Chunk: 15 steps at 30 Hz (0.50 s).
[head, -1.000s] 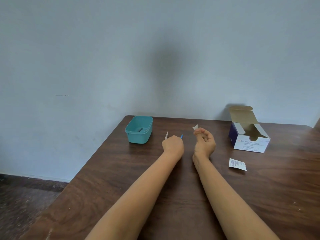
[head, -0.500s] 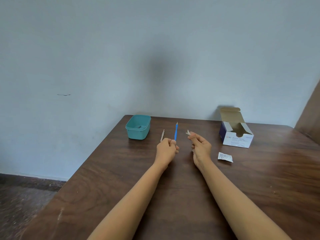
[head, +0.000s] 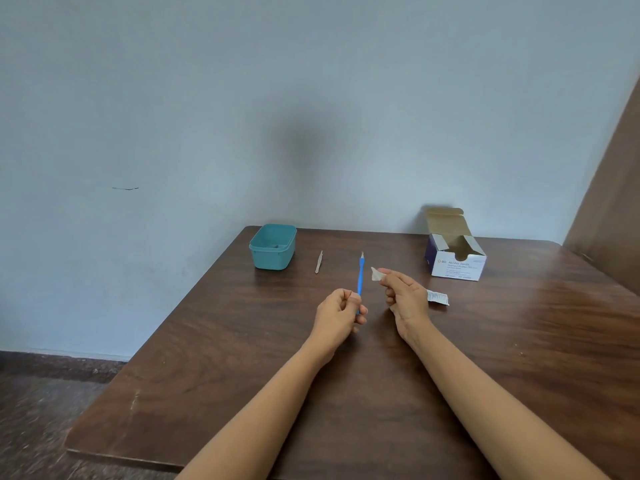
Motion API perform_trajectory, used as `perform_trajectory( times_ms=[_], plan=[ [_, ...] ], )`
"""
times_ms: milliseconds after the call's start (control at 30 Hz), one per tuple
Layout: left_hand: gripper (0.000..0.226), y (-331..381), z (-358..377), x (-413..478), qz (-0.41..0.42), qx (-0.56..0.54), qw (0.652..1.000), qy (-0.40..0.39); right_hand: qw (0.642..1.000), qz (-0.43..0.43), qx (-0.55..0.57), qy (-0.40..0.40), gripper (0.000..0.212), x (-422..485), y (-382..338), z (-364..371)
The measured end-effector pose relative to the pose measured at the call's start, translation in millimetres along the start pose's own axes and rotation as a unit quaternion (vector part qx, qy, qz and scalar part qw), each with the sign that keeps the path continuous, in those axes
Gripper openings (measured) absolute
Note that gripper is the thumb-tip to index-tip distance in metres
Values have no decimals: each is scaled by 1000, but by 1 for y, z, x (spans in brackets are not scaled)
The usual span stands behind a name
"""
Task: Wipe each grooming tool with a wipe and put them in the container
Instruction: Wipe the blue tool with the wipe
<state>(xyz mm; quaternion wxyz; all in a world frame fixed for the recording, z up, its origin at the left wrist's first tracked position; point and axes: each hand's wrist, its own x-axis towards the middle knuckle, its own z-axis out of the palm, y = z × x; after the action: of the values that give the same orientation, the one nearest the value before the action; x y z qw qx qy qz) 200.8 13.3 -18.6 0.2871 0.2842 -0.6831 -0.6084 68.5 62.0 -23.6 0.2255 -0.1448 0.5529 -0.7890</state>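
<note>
We find the wiping step in hand: the left hand (head: pixel 341 311) has its grip curled round the lower end of the blue-handled tool (head: pixel 360 275), upright over the table (head: pixel 242 375), the right hand (head: pixel 405 299) pinches the wipe (head: pixel 375 274) just right of it, apart, and next, we judge, wipe must close on shaft.

- "BD" beside a round logo, then "Alcohol Swabs", printed on the front face of the white cardboard box (head: pixel 457 268).
- Smaller lines beneath, same face: too small to read.
- Print on the torn sachet (head: pixel 438 297): illegible.
</note>
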Motion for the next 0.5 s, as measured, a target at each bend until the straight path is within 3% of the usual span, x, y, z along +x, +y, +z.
perform_trajectory(
  times_ms=[233,400,500],
  plan=[
    [20,0,1,-5,33,64,997,-31,999,-37,-21,2,13,-7,2,-1],
    [14,-2,2,-5,52,87,994,-49,998,-5,55,9,14,-3,0,-2],
    [14,-2,2,-6,58,99,991,-65,999,15,47,-1,11,-2,-3,-6]
  ],
)
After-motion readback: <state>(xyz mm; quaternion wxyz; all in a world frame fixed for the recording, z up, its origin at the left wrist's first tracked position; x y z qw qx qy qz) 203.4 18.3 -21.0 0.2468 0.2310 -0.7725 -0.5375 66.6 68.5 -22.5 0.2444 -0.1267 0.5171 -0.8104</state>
